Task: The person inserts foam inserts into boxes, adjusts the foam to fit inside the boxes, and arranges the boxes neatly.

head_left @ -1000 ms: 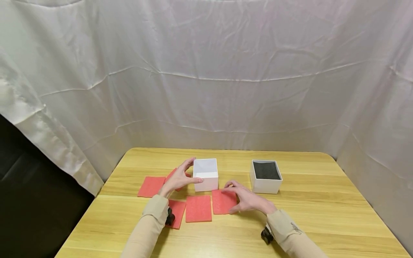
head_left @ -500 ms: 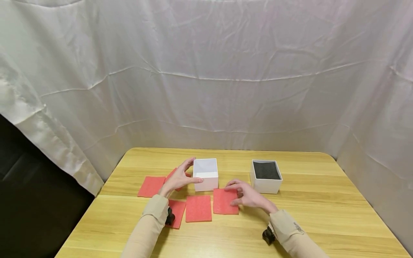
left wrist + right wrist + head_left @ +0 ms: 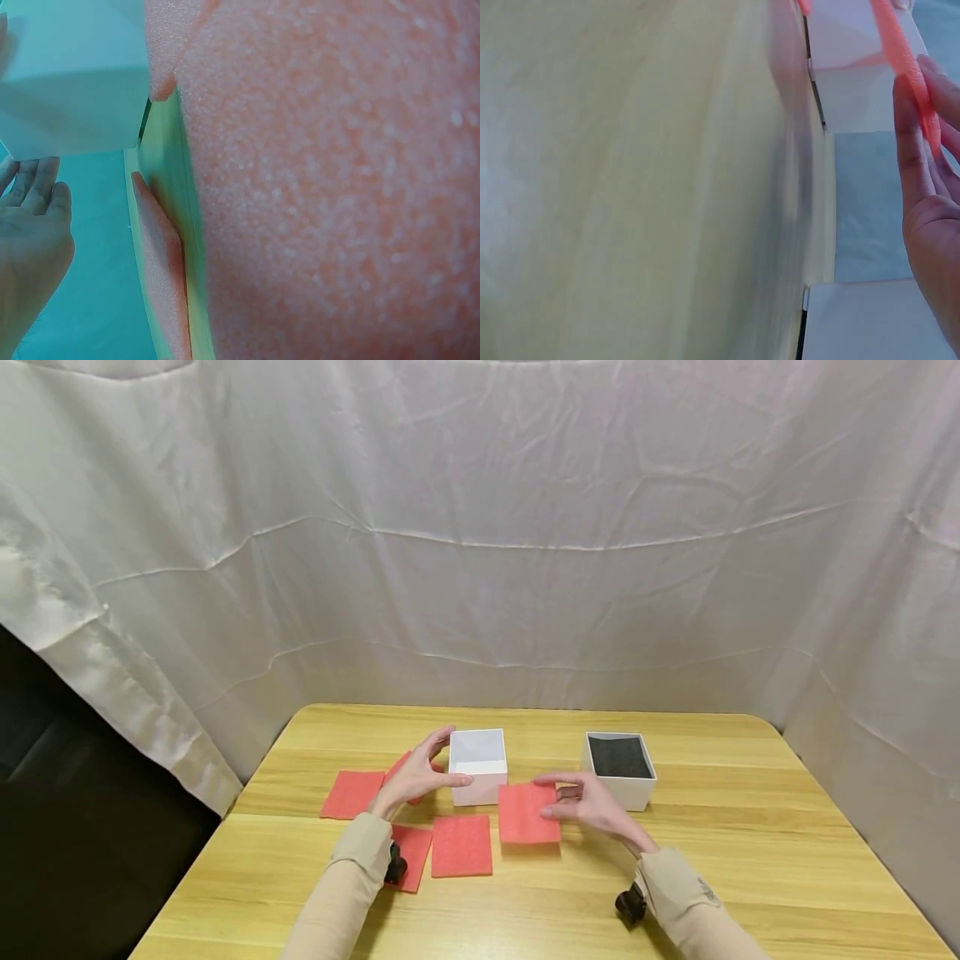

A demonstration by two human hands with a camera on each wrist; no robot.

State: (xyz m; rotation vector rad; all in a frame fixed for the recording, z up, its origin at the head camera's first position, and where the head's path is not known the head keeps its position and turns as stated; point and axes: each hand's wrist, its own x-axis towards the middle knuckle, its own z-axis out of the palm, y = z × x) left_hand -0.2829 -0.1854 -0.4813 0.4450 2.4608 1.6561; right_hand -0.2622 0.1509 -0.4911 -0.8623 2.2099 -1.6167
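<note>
Light wood-grain table (image 3: 750, 835) before creased pale curtains (image 3: 480, 527).
The right hand (image 3: 597, 807) pinches a red foam square (image 3: 521, 818) above the table, near an open white box (image 3: 483, 791) whose left side the left hand (image 3: 411, 779) grips between thumb and fingers; four other squares (image 3: 461, 846) lie flat.

My left hand (image 3: 31, 244) grips a white box (image 3: 79, 101) | pink foam sheet (image 3: 341, 187) fills the right | wooden table (image 3: 163, 161) shows beside it
</note>
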